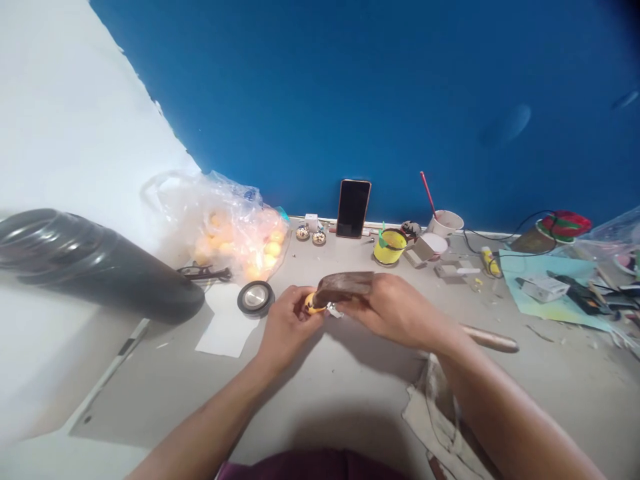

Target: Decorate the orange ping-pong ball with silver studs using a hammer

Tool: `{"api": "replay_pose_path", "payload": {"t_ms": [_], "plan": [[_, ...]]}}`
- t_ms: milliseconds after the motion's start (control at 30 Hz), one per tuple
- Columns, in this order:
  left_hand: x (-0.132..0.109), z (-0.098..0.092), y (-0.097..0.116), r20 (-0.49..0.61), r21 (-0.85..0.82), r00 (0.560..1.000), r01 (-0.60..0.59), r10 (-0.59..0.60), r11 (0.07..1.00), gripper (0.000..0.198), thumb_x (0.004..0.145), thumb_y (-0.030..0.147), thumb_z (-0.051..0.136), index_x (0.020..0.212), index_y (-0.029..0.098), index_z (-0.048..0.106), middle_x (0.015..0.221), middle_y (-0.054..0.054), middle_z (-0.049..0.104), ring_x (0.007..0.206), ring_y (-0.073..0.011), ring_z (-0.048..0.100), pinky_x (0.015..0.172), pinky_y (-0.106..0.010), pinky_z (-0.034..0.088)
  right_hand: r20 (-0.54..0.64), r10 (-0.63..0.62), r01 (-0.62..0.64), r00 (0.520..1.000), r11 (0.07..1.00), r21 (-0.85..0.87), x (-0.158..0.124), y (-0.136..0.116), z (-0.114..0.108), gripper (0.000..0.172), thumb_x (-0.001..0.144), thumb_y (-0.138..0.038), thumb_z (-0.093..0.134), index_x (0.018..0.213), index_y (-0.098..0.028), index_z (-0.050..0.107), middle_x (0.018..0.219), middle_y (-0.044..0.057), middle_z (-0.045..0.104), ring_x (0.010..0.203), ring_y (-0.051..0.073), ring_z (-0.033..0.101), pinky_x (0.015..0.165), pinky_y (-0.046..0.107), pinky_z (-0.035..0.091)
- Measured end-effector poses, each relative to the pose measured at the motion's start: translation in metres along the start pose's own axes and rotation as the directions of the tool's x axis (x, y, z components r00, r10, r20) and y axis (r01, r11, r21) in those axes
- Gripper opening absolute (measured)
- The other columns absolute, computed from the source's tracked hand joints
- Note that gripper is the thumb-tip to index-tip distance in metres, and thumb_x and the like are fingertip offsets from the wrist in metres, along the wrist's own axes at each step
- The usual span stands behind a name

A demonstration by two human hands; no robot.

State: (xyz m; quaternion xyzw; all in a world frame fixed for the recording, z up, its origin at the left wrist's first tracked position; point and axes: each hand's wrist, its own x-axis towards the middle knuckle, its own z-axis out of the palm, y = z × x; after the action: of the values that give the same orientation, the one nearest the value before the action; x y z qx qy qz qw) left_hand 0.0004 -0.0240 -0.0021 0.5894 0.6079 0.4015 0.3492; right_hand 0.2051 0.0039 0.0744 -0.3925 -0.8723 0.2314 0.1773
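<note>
Much free table around left hand, ball, right hand, tool

A phone leans against the blue wall; on the bench, a plastic bag of yellow balls sits beside a tape roll, a white paper and a black pipe

Bright, flat daylight. White wall blown out, no detail. Plastic bag glares, its contents washed pale. Soft shadow on table below the arms, falling toward the viewer. Left hand, right hand, yellow piece and brown object slightly smeared. Wide-angle bend at the edges; far-right clutter soft. Pale blots on blue wall.
</note>
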Motion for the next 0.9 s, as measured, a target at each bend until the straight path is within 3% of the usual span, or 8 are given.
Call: {"api": "replay_pose_path", "payload": {"t_ms": [133, 233, 333, 467, 700, 800, 900], "plan": [[0.000, -0.001, 0.003, 0.123, -0.305, 0.985, 0.153, -0.121, 0.940, 0.039, 0.071, 0.029, 0.078, 0.108, 0.018, 0.070, 0.088, -0.003, 0.071, 0.073, -0.0167, 0.061, 0.063, -0.028, 0.050, -0.018, 0.161, -0.162, 0.987, 0.974, -0.159, -0.004, 0.017, -0.021, 0.029, 0.097, -0.031, 0.051, 0.117, -0.027, 0.071, 0.108, 0.005, 0.075, 0.092, 0.023, 0.067, 0.075, 0.030, 0.045], [0.003, -0.002, 0.000, 0.225, -0.514, 0.964, 0.242, -0.143, 0.823, 0.042, 0.070, 0.027, 0.082, 0.109, 0.018, 0.069, 0.095, -0.005, 0.072, 0.074, -0.0154, 0.062, 0.063, -0.026, 0.051, 0.029, 0.360, -0.324, 0.932, 0.869, -0.374, -0.003, 0.039, -0.028, 0.019, 0.088, -0.031, 0.058, 0.098, -0.021, 0.070, 0.092, 0.007, 0.074, 0.078, 0.022, 0.064, 0.061, 0.029, 0.036], [0.005, -0.003, -0.004, 0.274, -0.648, 0.952, 0.286, -0.134, 0.706, 0.037, 0.074, 0.028, 0.081, 0.108, 0.018, 0.071, 0.100, -0.008, 0.074, 0.073, -0.0133, 0.063, 0.064, -0.024, 0.051, 0.135, 0.466, -0.348, 0.875, 0.797, -0.494, 0.002, 0.057, -0.022, 0.012, 0.082, -0.028, 0.060, 0.089, -0.020, 0.065, 0.087, 0.007, 0.071, 0.074, 0.021, 0.061, 0.056, 0.028, 0.027], [0.006, -0.005, -0.005, 0.333, -0.728, 0.930, 0.359, -0.157, 0.584, 0.028, 0.080, 0.031, 0.076, 0.103, 0.016, 0.073, 0.099, -0.011, 0.075, 0.073, -0.0146, 0.064, 0.060, -0.024, 0.050, 0.236, 0.511, -0.319, 0.826, 0.771, -0.551, 0.010, 0.068, -0.008, 0.012, 0.078, -0.023, 0.061, 0.088, -0.018, 0.065, 0.082, 0.008, 0.069, 0.074, 0.022, 0.062, 0.055, 0.029, 0.024], [0.008, -0.008, -0.004, 0.335, -0.734, 0.919, 0.392, -0.206, 0.555, 0.023, 0.080, 0.028, 0.072, 0.098, 0.013, 0.072, 0.092, -0.012, 0.075, 0.065, -0.0134, 0.062, 0.055, -0.023, 0.049, 0.349, 0.587, -0.375, 0.731, 0.772, -0.512, 0.013, 0.077, 0.000, 0.026, 0.068, -0.023, 0.071, 0.094, -0.019, 0.070, 0.090, 0.009, 0.072, 0.081, 0.025, 0.065, 0.055, 0.028, 0.030], [0.009, -0.008, -0.005, 0.318, -0.741, 0.924, 0.382, -0.213, 0.552, 0.025, 0.082, 0.031, 0.071, 0.098, 0.012, 0.072, 0.091, -0.012, 0.075, 0.064, -0.0132, 0.061, 0.054, -0.022, 0.048, 0.336, 0.588, -0.380, 0.736, 0.769, -0.513, 0.011, 0.072, -0.006, 0.029, 0.071, -0.027, 0.072, 0.099, -0.018, 0.072, 0.095, 0.011, 0.073, 0.085, 0.027, 0.066, 0.058, 0.028, 0.034], [0.011, -0.008, -0.007, 0.309, -0.742, 0.925, 0.379, -0.220, 0.553, 0.026, 0.083, 0.034, 0.071, 0.097, 0.012, 0.072, 0.090, -0.011, 0.074, 0.064, -0.0132, 0.061, 0.055, -0.023, 0.048, 0.185, 0.532, -0.363, 0.826, 0.753, -0.549, 0.011, 0.057, -0.008, 0.025, 0.084, -0.030, 0.063, 0.104, -0.017, 0.072, 0.102, 0.014, 0.073, 0.092, 0.029, 0.066, 0.064, 0.029, 0.038]]}}
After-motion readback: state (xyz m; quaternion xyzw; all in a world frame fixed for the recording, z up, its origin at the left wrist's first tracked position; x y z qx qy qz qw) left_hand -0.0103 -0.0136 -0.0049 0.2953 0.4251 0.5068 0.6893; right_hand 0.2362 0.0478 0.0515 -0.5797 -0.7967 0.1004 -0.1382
